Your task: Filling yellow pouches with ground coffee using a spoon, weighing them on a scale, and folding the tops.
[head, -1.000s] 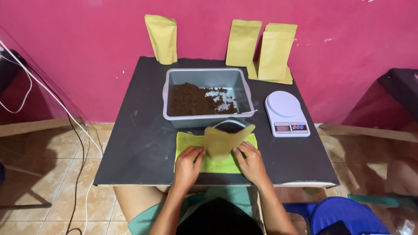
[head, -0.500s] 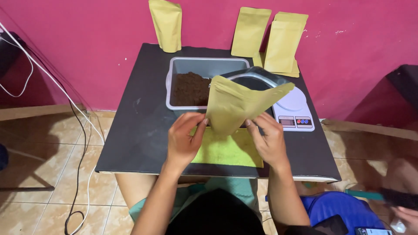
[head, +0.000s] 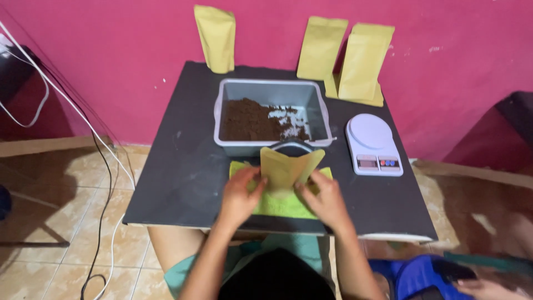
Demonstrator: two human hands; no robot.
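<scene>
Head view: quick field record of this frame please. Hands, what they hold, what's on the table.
left hand: grips the left edge of the yellow paper pouch
right hand: grips the pouch's right edge
pouch state: held over the green cloth, mouth spread open
grey plastic tub: behind the pouch, holds dark brown powder
white digital kitchen scale: right of the tub, nothing on it
three upright yellow pouches: against the pink wall
black table
</scene>
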